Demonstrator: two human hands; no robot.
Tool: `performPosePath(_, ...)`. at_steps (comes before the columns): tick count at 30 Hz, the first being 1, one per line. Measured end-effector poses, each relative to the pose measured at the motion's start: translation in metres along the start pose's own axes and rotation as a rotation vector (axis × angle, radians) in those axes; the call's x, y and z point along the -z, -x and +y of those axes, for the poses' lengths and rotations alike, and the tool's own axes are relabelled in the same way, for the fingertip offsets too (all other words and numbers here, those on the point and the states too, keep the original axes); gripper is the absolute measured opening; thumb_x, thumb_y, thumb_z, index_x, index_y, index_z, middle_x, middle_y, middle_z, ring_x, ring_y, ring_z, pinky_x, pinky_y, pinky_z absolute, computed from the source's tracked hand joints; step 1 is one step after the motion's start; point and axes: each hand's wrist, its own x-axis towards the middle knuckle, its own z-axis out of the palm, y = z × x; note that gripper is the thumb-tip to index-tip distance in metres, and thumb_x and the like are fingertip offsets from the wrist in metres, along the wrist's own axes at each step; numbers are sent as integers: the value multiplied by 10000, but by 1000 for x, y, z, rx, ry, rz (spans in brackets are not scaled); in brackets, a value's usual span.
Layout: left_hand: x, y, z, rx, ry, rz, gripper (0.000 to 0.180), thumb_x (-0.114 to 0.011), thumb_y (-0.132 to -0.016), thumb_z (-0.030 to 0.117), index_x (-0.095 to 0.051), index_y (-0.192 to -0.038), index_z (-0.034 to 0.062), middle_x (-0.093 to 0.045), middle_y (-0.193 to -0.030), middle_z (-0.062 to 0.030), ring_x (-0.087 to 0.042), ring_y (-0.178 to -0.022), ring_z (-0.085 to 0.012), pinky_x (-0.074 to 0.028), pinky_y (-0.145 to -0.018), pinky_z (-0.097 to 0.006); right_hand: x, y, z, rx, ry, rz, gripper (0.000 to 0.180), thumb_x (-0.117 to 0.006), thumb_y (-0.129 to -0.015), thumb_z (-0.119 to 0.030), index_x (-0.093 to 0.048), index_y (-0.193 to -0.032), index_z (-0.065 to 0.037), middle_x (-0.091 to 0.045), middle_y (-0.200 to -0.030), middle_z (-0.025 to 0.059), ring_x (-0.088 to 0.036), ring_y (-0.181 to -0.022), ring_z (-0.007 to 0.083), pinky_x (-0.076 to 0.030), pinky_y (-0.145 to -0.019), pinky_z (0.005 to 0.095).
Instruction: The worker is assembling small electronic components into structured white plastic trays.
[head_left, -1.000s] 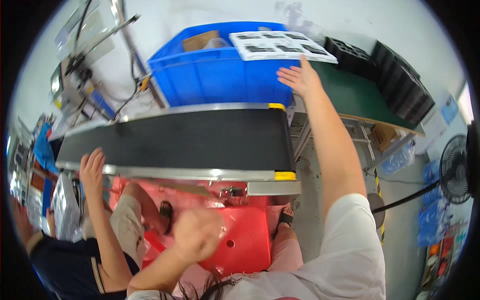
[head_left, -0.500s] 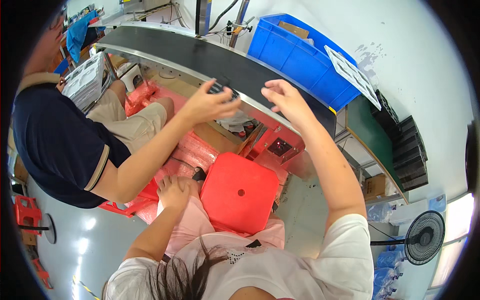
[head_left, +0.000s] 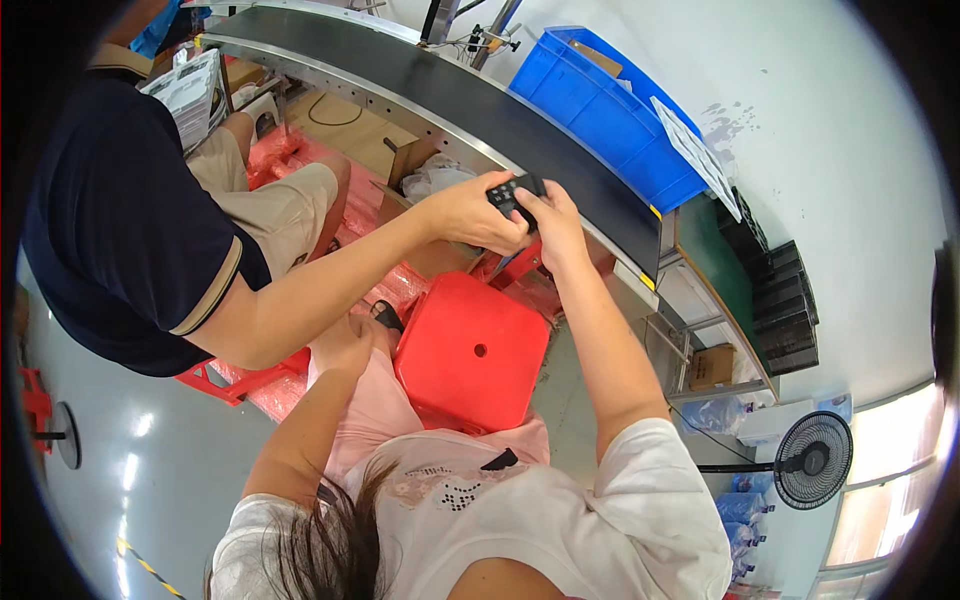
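My right hand (head_left: 552, 225) grips the right end of a small black remote-like handset (head_left: 514, 199) with grey buttons, thumb on top, over the near edge of the conveyor. A co-worker's hand (head_left: 475, 215) reaches in from the left and holds the same handset by its other end. My left hand (head_left: 342, 345) lies with its palm down on my pink-clad leg, holding nothing; its fingers are partly hidden.
A dark conveyor belt (head_left: 400, 85) runs across the far side. Behind it stands a blue crate (head_left: 600, 115). Before me is a red stool (head_left: 475, 350); the co-worker (head_left: 140, 230) sits at left. A black fan (head_left: 812, 460) stands at right.
My right hand has come down and left, and now grips the handset. The co-worker's hand has moved right to meet it. My view has shifted slightly; my left hand stays on my leg.
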Motion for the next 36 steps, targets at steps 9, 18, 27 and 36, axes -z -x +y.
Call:
performPosePath(9, -12, 10, -3, -54, -119, 142, 417, -485, -830, 343, -522, -1110, 36, -490, -1178, -237, -449, -1118, -408, -327, -971, -495, 36, 145, 69, -530, -758, 305, 246, -593, -866, -184, -544, -1079, -71, -608, -1022, 71, -601, -909, 192, -501, -770, 345)
performPosePath(18, -49, 82, 77, -470, 752, -272, 390, -592, -845, 296, -550, -1039, -41, -577, -1001, -226, -592, -907, -302, -477, -781, -405, 6, 233, 144, -726, -343, 45, 199, -615, -819, -131, -568, -983, -27, -625, -909, 70, -618, -772, 175, -503, -675, 308)
performPosePath(27, -107, 90, 50, 214, 1027, -1238, 295, -517, -904, 319, -583, -973, 40, -611, -811, -63, -602, -681, -164, -515, -577, -288, -3, 254, 186, -749, -231, -46, 208, -601, -824, -146, -579, -941, 25, -623, -851, 90, -602, -725, 153, -483, -651, 272)
performPosePath(36, -110, 90, 38, 270, 1074, -1159, 212, -494, -899, 197, -597, -940, 16, -617, -839, -88, -618, -690, -185, -556, -573, -308, -1, 247, 210, -497, 328, -77, 288, -649, -777, -187, -560, -936, 36, -587, -754, 105, -579, -692, 183, -465, -616, 302)
